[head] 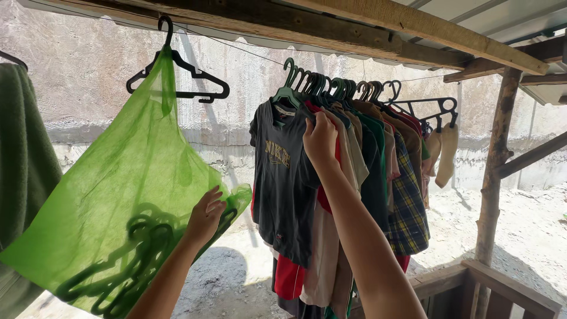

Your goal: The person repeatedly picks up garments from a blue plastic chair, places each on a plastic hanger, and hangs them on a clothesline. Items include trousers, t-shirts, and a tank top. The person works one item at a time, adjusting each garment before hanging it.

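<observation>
A rough grey concrete wall (94, 77) closes the far side of an open shed, with pale sandy ground (531, 230) below it and heavy wooden roof beams (378, 29) overhead. A bare timber post (493, 171) stands at the right, rising from a low wooden rail (502, 283) near the bottom corner.

The left hand (205, 217) is closed on the right edge of a translucent green plastic bag (112, 201), fingers pinching the thin film. The bag hangs at the left from a black plastic hanger (183, 74) hooked high up, and dark hangers (124, 266) show through its lower part. The right hand (319, 140) is raised in the middle of the scene, its fingers curled onto the shoulder of a garment among the row of hung clothes (348, 195) — just beside a dark grey short-sleeved shirt (283, 183) on a green hanger (287, 85).

The clothes crowd together on a thin line (248, 52), a blue and yellow checked shirt (407, 201) toward the right. Further right, pale socks (446, 153) dangle from a black clip hanger (434, 109). A dark green cloth (20, 153) hangs at the left edge — partly cut off.
</observation>
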